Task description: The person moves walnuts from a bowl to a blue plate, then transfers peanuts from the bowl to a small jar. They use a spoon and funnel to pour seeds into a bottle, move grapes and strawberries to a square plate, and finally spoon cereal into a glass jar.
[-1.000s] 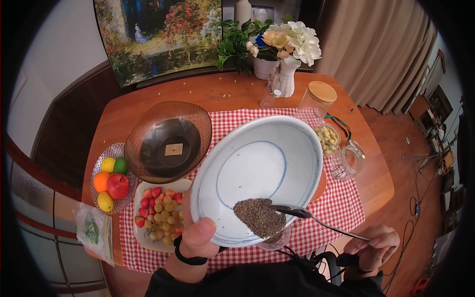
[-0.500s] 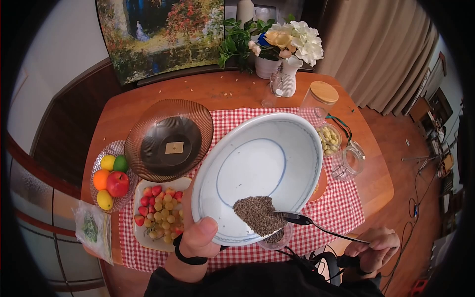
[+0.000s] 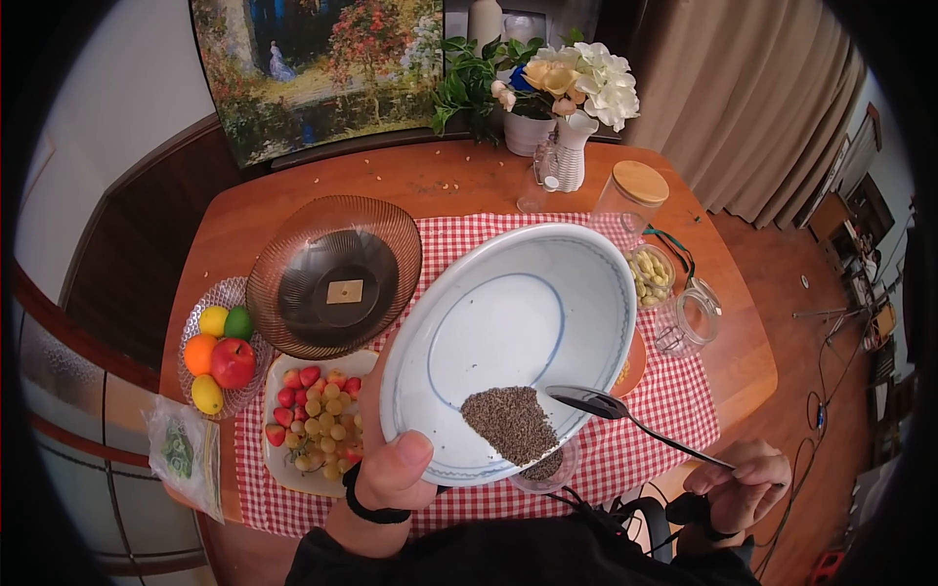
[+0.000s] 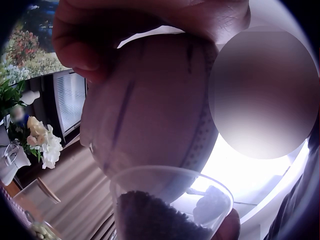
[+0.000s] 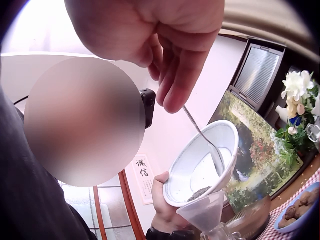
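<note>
My left hand [image 3: 393, 474] grips the near-left rim of a white bowl [image 3: 489, 303] with blue lines, thumb over the edge. The bowl tilts toward its lower right side, where a heap of small dark seeds [image 3: 508, 425] lies. Between its fingers, my right hand [image 3: 738, 486] pinches the handle end of a metal spoon [image 3: 674, 441]. The spoon's head hovers inside the bowl, right of the heap. Below the bowl's low lip stands a clear plastic funnel [image 5: 205, 212] with dark seeds in it, over a glass bottle [image 5: 220, 232].
On the checked cloth [image 3: 674, 391] are a dish of strawberries and grapes [image 3: 283, 469], a jar of pale nuts [image 3: 650, 273] and an open-lidded jar [image 3: 684, 322]. A brown ribbed bowl [image 3: 381, 234] and a fruit plate [image 3: 256, 376] stand left. A flower vase [image 3: 567, 161] is behind.
The spoon's head has left the edge of the seed heap and moved up and right, turning a little. Seeds at the heap's right edge have shifted. The left hand and bowl stay nearly still.
</note>
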A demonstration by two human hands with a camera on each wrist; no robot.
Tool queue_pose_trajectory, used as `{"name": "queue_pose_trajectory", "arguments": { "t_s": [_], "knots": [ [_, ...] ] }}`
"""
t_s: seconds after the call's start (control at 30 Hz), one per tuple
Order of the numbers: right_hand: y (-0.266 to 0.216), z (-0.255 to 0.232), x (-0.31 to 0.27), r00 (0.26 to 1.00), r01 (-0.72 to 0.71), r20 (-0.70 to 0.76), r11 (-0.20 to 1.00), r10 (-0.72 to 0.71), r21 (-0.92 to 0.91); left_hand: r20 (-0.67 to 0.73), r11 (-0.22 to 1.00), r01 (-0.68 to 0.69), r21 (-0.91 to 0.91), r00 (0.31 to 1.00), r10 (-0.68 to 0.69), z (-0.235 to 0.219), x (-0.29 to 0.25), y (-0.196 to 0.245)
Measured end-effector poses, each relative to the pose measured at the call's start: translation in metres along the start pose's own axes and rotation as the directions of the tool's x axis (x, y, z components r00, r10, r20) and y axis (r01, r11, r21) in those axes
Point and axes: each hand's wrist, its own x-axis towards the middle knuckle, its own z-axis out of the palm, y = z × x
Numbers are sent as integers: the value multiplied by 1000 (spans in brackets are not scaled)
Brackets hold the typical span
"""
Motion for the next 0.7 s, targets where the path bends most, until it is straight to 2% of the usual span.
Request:
{"name": "queue_pose_trajectory", "arguments": {
  "t_s": [0.17, 0.23, 0.37, 0.53, 0.7],
  "knots": [
    [-1, 3, 0, 999, 3, 32, 1000, -4, 23, 5, 999, 28, 21, 1000, -28, -3, 0, 0],
    [-2, 0, -1, 997, -22, 80, 998, 16, 66, 2, 1000, 22, 22, 1000, -22, -2, -1, 0],
    [-1, 1, 1, 996, -38, 88, 988, 25, 149, 4, 1000, 14, -22, 1000, -14, -3, -3, -2],
    [-1, 6, -1, 999, 9, -34, 1000, -8, 3, -5, 998, 49, -34, 999, -49, -3, -3, 0],
    [-1, 0, -4, 1000, 11, -4, 998, -12, -62, -42, 999, 26, -20, 999, -27, -4, -4, -2]
  ]
}}
